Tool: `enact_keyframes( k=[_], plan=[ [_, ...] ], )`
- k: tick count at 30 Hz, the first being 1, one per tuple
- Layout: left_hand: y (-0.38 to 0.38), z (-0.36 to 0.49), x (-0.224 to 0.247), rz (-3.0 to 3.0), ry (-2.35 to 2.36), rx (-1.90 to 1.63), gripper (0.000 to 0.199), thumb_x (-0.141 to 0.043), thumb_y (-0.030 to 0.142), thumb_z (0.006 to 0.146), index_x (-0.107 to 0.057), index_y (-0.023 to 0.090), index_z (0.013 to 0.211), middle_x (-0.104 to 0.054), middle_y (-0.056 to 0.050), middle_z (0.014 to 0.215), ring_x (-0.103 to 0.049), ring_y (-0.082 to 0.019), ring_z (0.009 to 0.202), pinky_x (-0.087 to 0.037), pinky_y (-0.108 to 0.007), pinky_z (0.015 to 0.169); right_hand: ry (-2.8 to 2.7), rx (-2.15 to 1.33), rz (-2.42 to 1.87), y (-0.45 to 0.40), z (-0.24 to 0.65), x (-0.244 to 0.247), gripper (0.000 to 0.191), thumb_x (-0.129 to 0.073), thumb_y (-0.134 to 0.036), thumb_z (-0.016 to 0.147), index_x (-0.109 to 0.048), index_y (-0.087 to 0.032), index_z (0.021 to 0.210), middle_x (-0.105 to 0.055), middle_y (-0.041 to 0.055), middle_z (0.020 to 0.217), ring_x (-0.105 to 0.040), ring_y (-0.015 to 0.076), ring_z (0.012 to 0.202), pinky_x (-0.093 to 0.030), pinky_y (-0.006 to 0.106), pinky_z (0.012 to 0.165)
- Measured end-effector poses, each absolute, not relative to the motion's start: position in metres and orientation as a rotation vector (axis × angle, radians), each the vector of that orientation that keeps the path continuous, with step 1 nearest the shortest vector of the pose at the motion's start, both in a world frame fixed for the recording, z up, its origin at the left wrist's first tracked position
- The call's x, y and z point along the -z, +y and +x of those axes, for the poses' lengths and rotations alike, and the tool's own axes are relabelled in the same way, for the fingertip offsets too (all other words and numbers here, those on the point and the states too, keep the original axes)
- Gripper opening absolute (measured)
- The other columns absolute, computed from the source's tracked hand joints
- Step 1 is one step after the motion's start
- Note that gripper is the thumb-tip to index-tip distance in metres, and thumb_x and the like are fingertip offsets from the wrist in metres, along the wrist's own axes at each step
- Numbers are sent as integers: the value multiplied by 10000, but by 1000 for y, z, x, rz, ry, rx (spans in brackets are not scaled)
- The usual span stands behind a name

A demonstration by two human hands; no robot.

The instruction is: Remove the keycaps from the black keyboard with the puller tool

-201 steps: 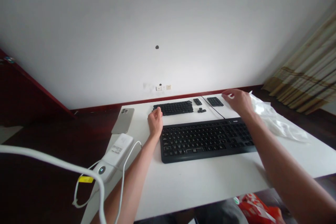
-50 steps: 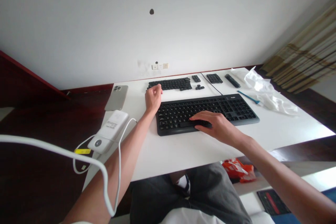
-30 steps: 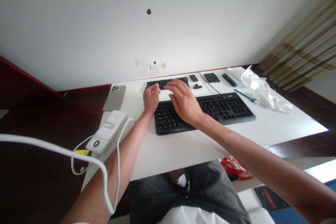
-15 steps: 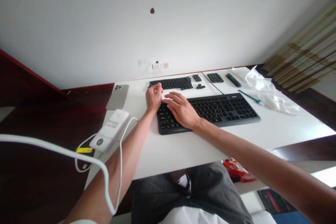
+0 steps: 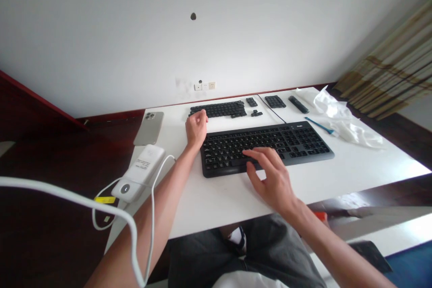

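Note:
A black keyboard (image 5: 266,140) lies in front of me; much of its key area shows small pale-edged squares that look like bare key seats. My left hand (image 5: 196,129) rests closed at its far left corner, fingers curled; what they hold, if anything, is hidden. Over the keyboard's front edge, my right hand (image 5: 274,177) is open, thumb and fingers apart, fingertips at or just above the lower key rows. Behind the keyboard, loose black keycaps (image 5: 222,109) are laid out in rows, partly covered by my left hand. Smaller groups of keycaps (image 5: 275,101) sit farther right.
A phone (image 5: 149,128) and a white power bank (image 5: 138,173) with a white cable (image 5: 151,216) lie at the left. At the right are a dark remote-like object (image 5: 298,104), a thin blue tool (image 5: 319,125) and crumpled white plastic (image 5: 351,132). A wall stands behind the table.
My right hand has moved from beside the left hand, back toward me and to the right, to the keyboard's front edge. My left hand stays closed in nearly the same place.

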State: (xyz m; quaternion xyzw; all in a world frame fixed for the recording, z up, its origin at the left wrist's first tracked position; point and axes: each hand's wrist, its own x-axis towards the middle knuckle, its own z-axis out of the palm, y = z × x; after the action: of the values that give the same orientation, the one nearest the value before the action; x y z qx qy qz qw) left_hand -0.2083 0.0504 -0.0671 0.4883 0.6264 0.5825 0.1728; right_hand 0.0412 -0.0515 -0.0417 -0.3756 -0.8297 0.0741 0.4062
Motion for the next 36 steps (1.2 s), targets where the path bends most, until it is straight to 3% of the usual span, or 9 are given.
enact_keyframes(
  k=[5, 11, 20, 27, 36],
  plan=[
    [52, -209, 68, 1376, 1771, -1662, 453, -494, 413, 975, -495, 212, 569, -472, 20, 535, -443, -136, 537, -322, -284, 580, -2239, -156, -1049, -63, 43, 63, 256, -605, -205, 986, -670, -218, 1233, -681, 115, 1208, -627, 287, 1128, -516, 489, 973],
    [51, -209, 69, 1367, 1765, -1666, 433, -498, 401, 967, -495, 214, 577, -462, 24, 533, -430, -134, 535, -319, -285, 580, -2206, -151, -992, -61, 43, 60, 177, -589, -156, 984, -706, -208, 1107, -709, 90, 1072, -650, 240, 994, -539, 430, 910],
    [49, -208, 66, 1368, 1782, -1651, 439, -492, 414, 966, -494, 213, 576, -466, 24, 534, -441, -134, 540, -329, -281, 584, -2249, -194, -936, -62, 41, 61, 198, -584, -161, 989, -714, -198, 1133, -713, 98, 1082, -658, 235, 986, -567, 429, 891],
    [49, -207, 65, 1357, 1783, -1653, 443, -496, 427, 958, -501, 216, 569, -455, 23, 527, -437, -139, 535, -323, -284, 575, -2254, -278, -910, -62, 44, 60, 338, -508, -102, 1007, -707, -235, 1244, -713, 96, 1112, -662, 239, 1023, -601, 423, 886],
    [48, -207, 64, 1356, 1793, -1648, 441, -484, 436, 954, -488, 214, 572, -475, 19, 543, -446, -136, 546, -339, -274, 587, -2264, -250, -961, -61, 41, 63, 266, -556, -137, 999, -709, -222, 1199, -699, 101, 1134, -649, 250, 1040, -591, 434, 908]
  ],
)
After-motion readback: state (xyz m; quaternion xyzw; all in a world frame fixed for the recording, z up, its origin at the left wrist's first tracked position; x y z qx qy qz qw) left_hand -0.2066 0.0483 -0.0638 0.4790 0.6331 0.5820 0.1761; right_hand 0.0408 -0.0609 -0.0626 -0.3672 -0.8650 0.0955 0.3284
